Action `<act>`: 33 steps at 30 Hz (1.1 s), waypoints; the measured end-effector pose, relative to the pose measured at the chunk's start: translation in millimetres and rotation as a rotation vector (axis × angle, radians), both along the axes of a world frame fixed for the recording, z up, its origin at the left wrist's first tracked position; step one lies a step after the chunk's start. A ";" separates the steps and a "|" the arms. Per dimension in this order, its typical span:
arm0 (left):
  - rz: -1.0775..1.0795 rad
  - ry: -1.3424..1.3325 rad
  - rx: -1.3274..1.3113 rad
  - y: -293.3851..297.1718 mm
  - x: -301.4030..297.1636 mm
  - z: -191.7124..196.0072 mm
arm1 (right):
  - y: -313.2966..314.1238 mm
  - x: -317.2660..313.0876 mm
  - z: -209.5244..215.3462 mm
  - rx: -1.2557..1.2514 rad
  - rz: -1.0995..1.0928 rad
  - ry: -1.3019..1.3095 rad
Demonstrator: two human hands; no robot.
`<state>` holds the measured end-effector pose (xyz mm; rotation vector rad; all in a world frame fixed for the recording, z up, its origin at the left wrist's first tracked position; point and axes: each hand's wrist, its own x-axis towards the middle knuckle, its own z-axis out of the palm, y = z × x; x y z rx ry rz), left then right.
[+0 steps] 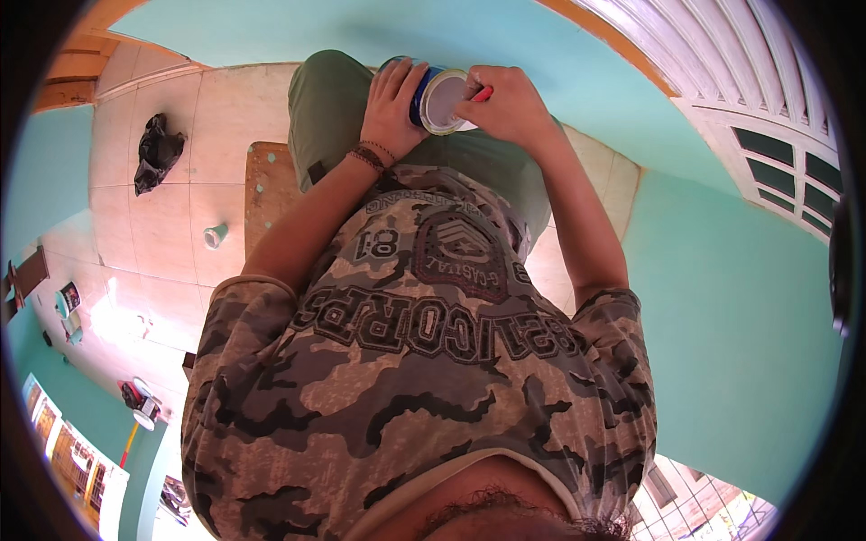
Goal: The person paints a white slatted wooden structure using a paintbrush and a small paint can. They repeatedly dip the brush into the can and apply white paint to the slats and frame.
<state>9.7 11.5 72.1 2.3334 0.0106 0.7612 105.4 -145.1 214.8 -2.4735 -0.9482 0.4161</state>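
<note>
A blue can point(418, 101) with a gold rim and a round, pale grey top is tipped toward me above my lap. My left hand point(392, 101) is wrapped round its left side, fingers over the blue wall. At the can's right rim, my right hand point(507, 104) is closed on a small red-handled tool point(484, 93). The tool's working end is hidden by my fingers and the rim. Whether the grey top is a lid or the can's contents, I cannot tell.
A teal wall point(577, 81) rises close in front, and a white slatted shutter point(722, 54) is at the far right. On the tiled floor left of me are a worn wooden board point(263, 200), a small pale cup point(215, 236) and a crumpled black bag point(159, 153).
</note>
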 end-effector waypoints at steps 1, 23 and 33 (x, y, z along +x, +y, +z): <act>-0.005 -0.009 0.009 0.4 0.3 -0.1 | -1.0 -0.1 6.8 0.012 -0.002 0.032; 0.010 0.021 -0.141 4.7 0.0 -2.8 | 5.0 12.9 19.0 -0.075 0.361 0.145; 0.026 0.066 -0.140 5.1 -2.1 -1.8 | -5.4 16.1 41.5 -0.031 0.335 0.244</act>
